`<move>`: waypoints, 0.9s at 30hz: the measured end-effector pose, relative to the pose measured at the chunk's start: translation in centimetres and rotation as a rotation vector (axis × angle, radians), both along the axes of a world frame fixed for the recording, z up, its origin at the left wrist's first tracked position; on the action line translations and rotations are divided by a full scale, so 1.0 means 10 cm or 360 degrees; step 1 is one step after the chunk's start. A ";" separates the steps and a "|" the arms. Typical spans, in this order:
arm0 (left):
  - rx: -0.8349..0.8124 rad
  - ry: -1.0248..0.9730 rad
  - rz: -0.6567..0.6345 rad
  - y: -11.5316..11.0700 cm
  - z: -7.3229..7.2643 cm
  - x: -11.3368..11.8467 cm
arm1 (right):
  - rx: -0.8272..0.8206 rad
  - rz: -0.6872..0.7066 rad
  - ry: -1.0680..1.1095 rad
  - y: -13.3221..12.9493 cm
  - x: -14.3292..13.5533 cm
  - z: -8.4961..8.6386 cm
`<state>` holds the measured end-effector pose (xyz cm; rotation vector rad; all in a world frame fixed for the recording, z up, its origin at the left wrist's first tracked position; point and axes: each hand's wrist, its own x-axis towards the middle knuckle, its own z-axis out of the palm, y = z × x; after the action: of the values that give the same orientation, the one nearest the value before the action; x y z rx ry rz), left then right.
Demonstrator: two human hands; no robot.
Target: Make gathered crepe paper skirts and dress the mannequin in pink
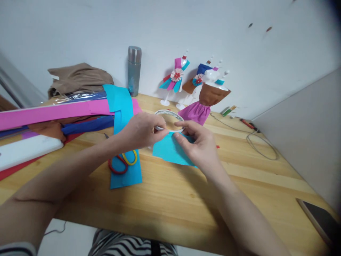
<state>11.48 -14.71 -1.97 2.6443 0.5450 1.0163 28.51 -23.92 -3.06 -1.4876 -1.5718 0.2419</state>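
Observation:
A thin white ring, which looks like a roll of tape point(174, 113), is held up over the middle of the table. Closed in a pinch, my left hand point(142, 129) grips its near left edge. My right hand point(198, 142) has its thumb on a turquoise crepe paper piece point(170, 149) that hangs just below the ring, and its index finger reaches the ring's right side. Beneath my left wrist, scissors point(118, 167) with red and yellow handles lie on a long turquoise strip point(130, 177).
Pink strips point(66, 112), other coloured material and a white box-like object point(32, 151) lie left. Behind stand a grey bottle point(134, 74) and small dressed mannequin stands point(177, 73). A cable point(255, 149) and a phone-like dark object point(319, 220) are at right.

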 end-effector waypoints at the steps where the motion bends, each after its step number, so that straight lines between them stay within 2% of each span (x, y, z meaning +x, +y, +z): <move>1: 0.0040 -0.0003 0.0044 -0.01 -0.01 0.00 | 0.0013 -0.0027 -0.0004 0.00 -0.01 -0.01; 7: 0.0070 -0.0019 0.0119 -0.05 0.00 0.01 | 0.0100 -0.0139 -0.0030 0.00 -0.04 -0.08; 12: 0.0171 -0.0037 0.0150 -0.05 -0.01 0.02 | 0.0130 -0.0289 -0.0139 -0.02 -0.05 -0.06; 20: 0.0100 -0.0096 0.0127 -0.04 0.01 0.01 | 0.0116 -0.0320 -0.0039 -0.02 -0.04 0.00; 27: 0.0079 -0.0141 0.0127 -0.07 0.01 0.02 | 0.0008 -0.0172 0.0000 -0.01 -0.03 0.02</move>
<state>11.72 -15.42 -1.92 2.6239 0.6176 1.1784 28.21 -24.04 -2.88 -1.5632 -1.4859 0.1758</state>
